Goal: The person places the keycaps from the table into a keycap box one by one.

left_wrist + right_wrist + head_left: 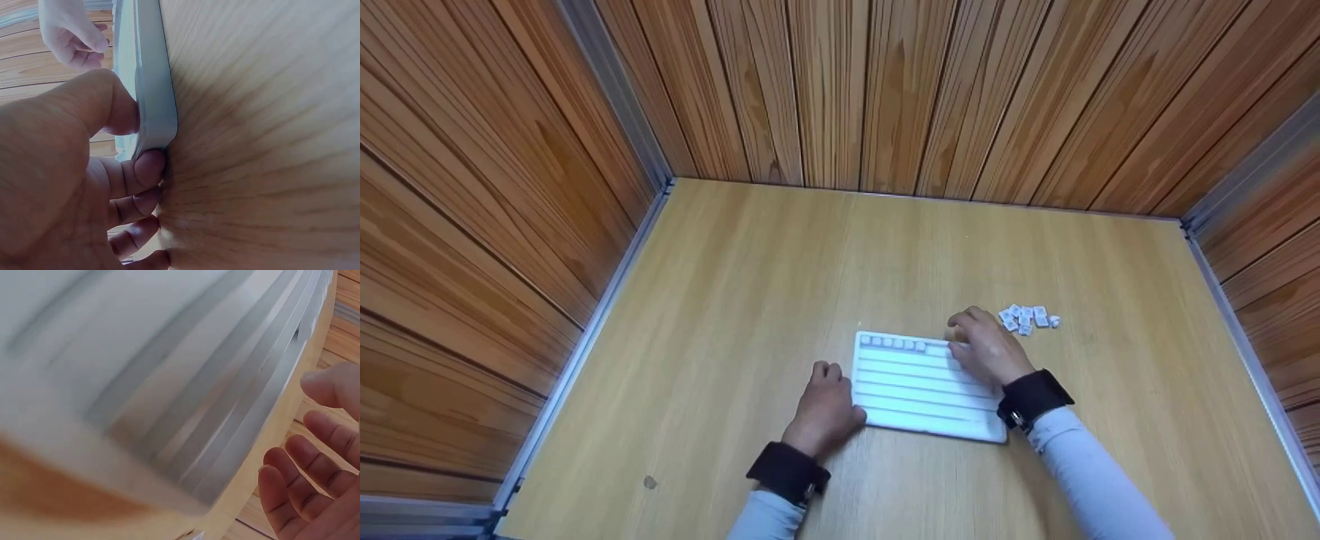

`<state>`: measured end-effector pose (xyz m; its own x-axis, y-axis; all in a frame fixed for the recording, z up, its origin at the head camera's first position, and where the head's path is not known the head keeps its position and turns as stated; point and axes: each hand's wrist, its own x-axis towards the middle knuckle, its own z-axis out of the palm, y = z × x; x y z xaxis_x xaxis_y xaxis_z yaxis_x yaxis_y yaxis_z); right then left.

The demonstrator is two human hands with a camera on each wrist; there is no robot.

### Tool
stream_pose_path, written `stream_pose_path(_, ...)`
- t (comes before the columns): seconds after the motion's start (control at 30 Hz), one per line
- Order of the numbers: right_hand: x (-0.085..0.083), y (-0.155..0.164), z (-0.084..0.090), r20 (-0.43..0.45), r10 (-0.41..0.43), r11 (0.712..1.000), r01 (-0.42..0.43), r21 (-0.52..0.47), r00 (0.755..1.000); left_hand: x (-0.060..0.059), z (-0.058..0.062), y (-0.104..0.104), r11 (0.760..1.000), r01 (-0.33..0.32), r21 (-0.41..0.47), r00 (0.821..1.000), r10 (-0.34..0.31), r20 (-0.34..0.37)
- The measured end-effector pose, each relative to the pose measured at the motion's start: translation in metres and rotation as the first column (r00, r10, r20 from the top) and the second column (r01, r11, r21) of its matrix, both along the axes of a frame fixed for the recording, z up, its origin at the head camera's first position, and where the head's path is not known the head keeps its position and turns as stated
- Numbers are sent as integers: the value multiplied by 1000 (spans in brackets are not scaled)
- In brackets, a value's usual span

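A white ridged tray (pixel 926 390) lies on the table, with several small white blocks (pixel 892 343) in a row along its far left groove. My left hand (pixel 825 409) grips the tray's left edge. In the left wrist view its thumb (pixel 121 109) bends onto the rim while the index fingertip (pixel 150 167) meets the side at the corner. Over the far right part of the tray is my right hand (pixel 990 349). In the right wrist view its fingers (pixel 309 461) are loosely bent and apart from the thumb, with nothing seen between them.
Just right of my right hand, several loose white blocks (pixel 1025 318) with grey marks lie in a cluster on the wooden table (pixel 810 255). Plank walls (pixel 900 97) stand at the back and both sides. A dark spot (pixel 650 482) marks the table's near left.
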<state>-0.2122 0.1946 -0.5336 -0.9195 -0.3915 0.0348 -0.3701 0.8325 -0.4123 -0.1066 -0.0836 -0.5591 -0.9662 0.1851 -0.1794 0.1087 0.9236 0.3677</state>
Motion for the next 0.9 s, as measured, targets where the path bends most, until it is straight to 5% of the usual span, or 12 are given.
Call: stream_pose_path(0.9,-7,78,-9,-123,-184,983,182,-29,975,-1,1,1,1000,-18,-6,999,18,41)
